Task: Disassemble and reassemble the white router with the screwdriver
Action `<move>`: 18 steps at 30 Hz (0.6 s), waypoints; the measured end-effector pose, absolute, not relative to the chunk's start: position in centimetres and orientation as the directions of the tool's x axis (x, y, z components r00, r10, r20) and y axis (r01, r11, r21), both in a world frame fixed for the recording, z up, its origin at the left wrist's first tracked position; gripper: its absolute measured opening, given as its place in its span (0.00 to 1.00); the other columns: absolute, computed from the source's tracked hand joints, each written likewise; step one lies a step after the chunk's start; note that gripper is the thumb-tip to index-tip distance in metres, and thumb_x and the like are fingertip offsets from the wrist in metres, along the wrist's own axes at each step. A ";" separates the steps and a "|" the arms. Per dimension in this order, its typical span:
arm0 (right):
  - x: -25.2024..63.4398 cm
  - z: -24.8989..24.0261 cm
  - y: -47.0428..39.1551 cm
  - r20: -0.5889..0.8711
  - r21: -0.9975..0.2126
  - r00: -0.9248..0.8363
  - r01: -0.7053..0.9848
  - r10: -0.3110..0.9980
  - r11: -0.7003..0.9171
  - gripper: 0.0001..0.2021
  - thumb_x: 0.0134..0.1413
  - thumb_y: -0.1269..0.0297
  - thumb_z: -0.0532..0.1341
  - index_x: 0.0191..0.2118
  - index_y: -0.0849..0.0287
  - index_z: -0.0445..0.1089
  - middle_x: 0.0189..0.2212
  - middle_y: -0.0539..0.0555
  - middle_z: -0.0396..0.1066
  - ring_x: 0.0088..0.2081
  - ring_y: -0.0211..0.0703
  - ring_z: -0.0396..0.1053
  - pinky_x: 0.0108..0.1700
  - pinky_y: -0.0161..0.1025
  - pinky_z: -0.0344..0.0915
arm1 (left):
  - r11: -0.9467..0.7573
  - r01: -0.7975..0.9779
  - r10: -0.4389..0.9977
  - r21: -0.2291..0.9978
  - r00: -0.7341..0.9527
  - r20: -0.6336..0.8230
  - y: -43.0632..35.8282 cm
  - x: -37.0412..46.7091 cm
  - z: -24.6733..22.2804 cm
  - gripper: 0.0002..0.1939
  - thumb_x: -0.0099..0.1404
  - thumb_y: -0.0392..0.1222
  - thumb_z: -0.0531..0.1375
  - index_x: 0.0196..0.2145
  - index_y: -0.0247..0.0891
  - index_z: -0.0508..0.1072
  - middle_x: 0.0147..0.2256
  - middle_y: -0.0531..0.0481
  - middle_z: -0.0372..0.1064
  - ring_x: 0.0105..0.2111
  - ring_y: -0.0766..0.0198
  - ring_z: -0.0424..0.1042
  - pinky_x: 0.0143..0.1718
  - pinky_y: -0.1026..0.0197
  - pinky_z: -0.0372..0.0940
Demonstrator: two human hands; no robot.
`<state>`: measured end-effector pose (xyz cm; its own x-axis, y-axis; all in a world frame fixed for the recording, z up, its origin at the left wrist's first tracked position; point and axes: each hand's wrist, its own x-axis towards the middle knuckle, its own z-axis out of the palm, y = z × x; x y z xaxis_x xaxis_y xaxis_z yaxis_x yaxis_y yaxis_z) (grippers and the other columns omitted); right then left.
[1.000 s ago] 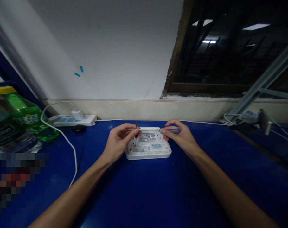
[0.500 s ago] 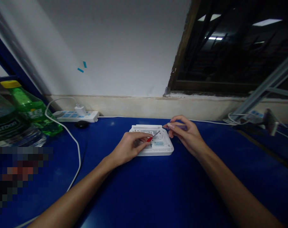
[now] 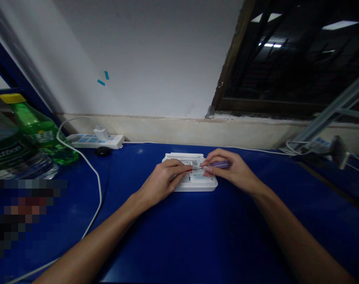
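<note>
A white router (image 3: 210, 184), vented and with printed labels, lies underside up on the blue table. Above its left half, my left hand (image 3: 164, 176) is closed, pinching the red part (image 3: 190, 170) of a thin metal screwdriver shaft. The shaft points right, towards my other hand. Over the router's right edge, my right hand (image 3: 231, 169) is closed around a translucent purple screwdriver handle (image 3: 220, 164). Fingers hide whether shaft and handle touch.
At the left stand a green bottle (image 3: 38, 130) with a yellow cap and a large clear bottle (image 3: 7, 150). A power strip (image 3: 115, 141) with a plugged-in charger, a black mouse (image 3: 103, 151) and a white cable (image 3: 98, 185) lie near. A phone-like object (image 3: 339, 152) is at the right.
My right hand has moved left and slightly down, bringing the purple handle over the router towards the shaft. The shaft has turned from slanting upward to nearly level.
</note>
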<state>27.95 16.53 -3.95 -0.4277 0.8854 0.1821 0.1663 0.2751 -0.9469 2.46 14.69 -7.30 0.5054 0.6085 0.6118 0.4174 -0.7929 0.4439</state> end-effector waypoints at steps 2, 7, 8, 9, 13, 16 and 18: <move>27.9 -4.0 16.7 0.201 -0.940 -0.404 0.175 0.892 0.292 0.14 0.50 0.59 0.71 0.39 0.57 0.70 0.39 0.56 0.79 0.36 0.45 0.79 0.39 0.42 0.75 | -0.801 0.415 0.597 0.431 0.494 0.633 14.7 2.4 -7.3 0.13 0.73 0.36 0.56 0.52 0.37 0.76 0.46 0.45 0.76 0.45 0.61 0.74 0.48 0.57 0.69; 28.3 -4.0 17.0 0.189 -0.936 -0.416 0.198 0.890 0.292 0.14 0.51 0.59 0.71 0.40 0.57 0.71 0.39 0.56 0.79 0.33 0.42 0.78 0.38 0.41 0.75 | -0.779 0.416 0.624 0.469 0.452 0.637 14.5 2.5 -6.8 0.11 0.72 0.37 0.59 0.49 0.41 0.77 0.44 0.50 0.78 0.44 0.61 0.75 0.49 0.56 0.68; 28.3 -4.0 16.9 0.176 -0.939 -0.436 0.194 0.882 0.283 0.14 0.51 0.59 0.71 0.41 0.57 0.70 0.39 0.55 0.79 0.33 0.42 0.78 0.38 0.41 0.74 | -0.767 0.414 0.640 0.490 0.447 0.625 14.5 2.5 -6.8 0.11 0.72 0.37 0.59 0.49 0.41 0.78 0.44 0.50 0.78 0.44 0.60 0.75 0.49 0.56 0.69; 28.3 -4.1 16.9 0.167 -0.942 -0.451 0.189 0.877 0.277 0.15 0.50 0.59 0.71 0.41 0.57 0.70 0.39 0.55 0.79 0.34 0.42 0.78 0.37 0.41 0.74 | -0.753 0.412 0.658 0.514 0.439 0.612 14.4 2.5 -6.7 0.10 0.71 0.38 0.60 0.48 0.42 0.78 0.44 0.50 0.78 0.44 0.60 0.76 0.49 0.56 0.69; 28.1 -4.0 16.7 0.158 -0.950 -0.463 0.170 0.872 0.262 0.15 0.49 0.59 0.71 0.41 0.57 0.70 0.38 0.54 0.79 0.33 0.41 0.76 0.35 0.39 0.73 | -0.681 0.405 0.732 0.610 0.355 0.582 14.4 2.5 -6.4 0.08 0.69 0.41 0.62 0.44 0.43 0.80 0.43 0.50 0.79 0.43 0.58 0.78 0.47 0.57 0.71; 28.2 -4.0 16.8 0.167 -0.955 -0.440 0.149 0.882 0.255 0.14 0.50 0.60 0.71 0.40 0.57 0.70 0.38 0.55 0.79 0.32 0.40 0.76 0.33 0.38 0.73 | -0.634 0.399 0.773 0.663 0.302 0.558 14.5 2.4 -6.4 0.08 0.68 0.41 0.64 0.44 0.44 0.81 0.43 0.51 0.79 0.43 0.58 0.78 0.48 0.57 0.71; 28.4 -4.0 16.9 0.181 -0.953 -0.426 0.148 0.886 0.266 0.14 0.50 0.61 0.71 0.40 0.58 0.70 0.39 0.55 0.79 0.34 0.41 0.76 0.35 0.38 0.73 | -0.604 0.391 0.797 0.694 0.277 0.537 14.5 2.4 -6.5 0.08 0.67 0.42 0.64 0.44 0.45 0.81 0.44 0.52 0.79 0.43 0.57 0.78 0.49 0.57 0.71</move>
